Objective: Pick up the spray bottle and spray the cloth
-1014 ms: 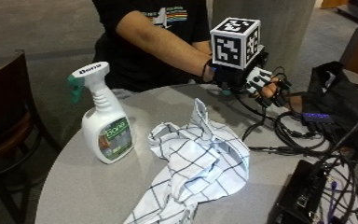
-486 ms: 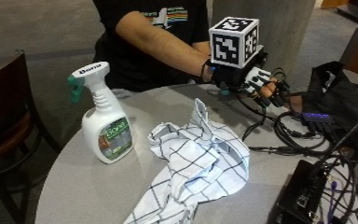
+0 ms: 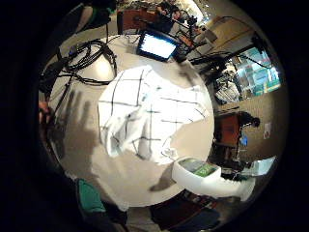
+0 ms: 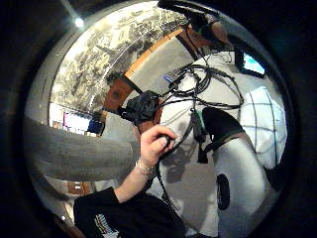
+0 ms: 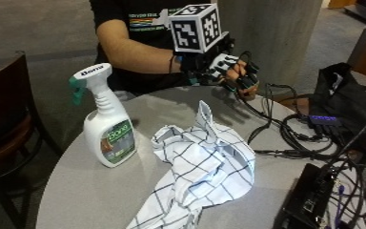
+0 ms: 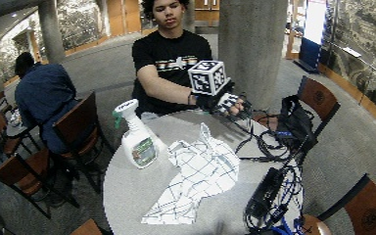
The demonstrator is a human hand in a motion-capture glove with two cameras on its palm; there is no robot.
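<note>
The spray bottle (image 5: pixel 107 128) is not in the fingers (image 5: pixel 245 72) of the gloved right hand (image 5: pixel 224 69); those fingers hang loosely curled and hold nothing, raised above the far edge of the round bench (image 5: pixel 94 191), apart from its surface. The bare left hand (image 4: pixel 156 144) shows in the thumb side palm view, curled near the black cables (image 5: pixel 284 131) by that same edge. Below and toward the middle of the bench lies the cloth (image 5: pixel 198 174), white with a dark check, crumpled, one corner standing up toward the hand and a long tail running to the near edge. The bottle stands upright beside the cloth, near the bench's left edge as the outside view shows it, white with a green label and a green trigger, well apart from the hand. Cables, a black bag (image 5: pixel 345 102) and a black box (image 5: pixel 313 198) crowd the opposite edge.
</note>
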